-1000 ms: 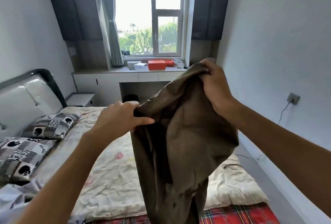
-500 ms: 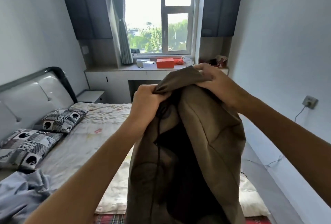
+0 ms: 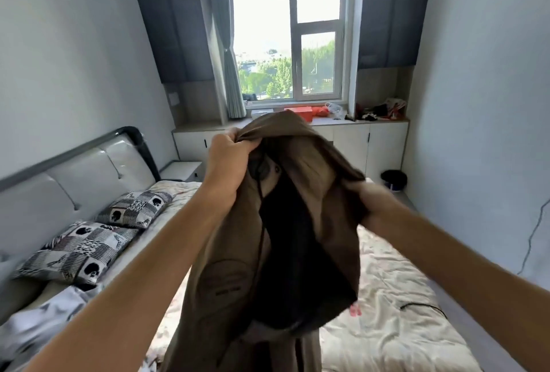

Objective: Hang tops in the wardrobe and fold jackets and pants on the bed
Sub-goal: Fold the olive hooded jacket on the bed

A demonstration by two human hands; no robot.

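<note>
A brown garment [image 3: 229, 276] with a dark lining hangs in the air in front of me, above the bed [image 3: 395, 291]. My left hand [image 3: 229, 163] grips its top edge in a fist, held high at the centre. Lower and to the right, my right hand [image 3: 369, 205] grips the garment's right edge; this hand is blurred and partly covered by cloth. The garment's lower part runs out of the frame at the bottom.
Two black-and-white patterned pillows [image 3: 86, 249] lie by the grey headboard [image 3: 59, 181]. A grey garment [image 3: 38, 324] lies at the bed's near left. White cabinets [image 3: 369, 145] with clutter stand under the window. A black cable [image 3: 422, 307] lies on the bed's right side.
My right hand has dropped from the garment's top down to its right edge. The left hand stays high. The view has turned further right.
</note>
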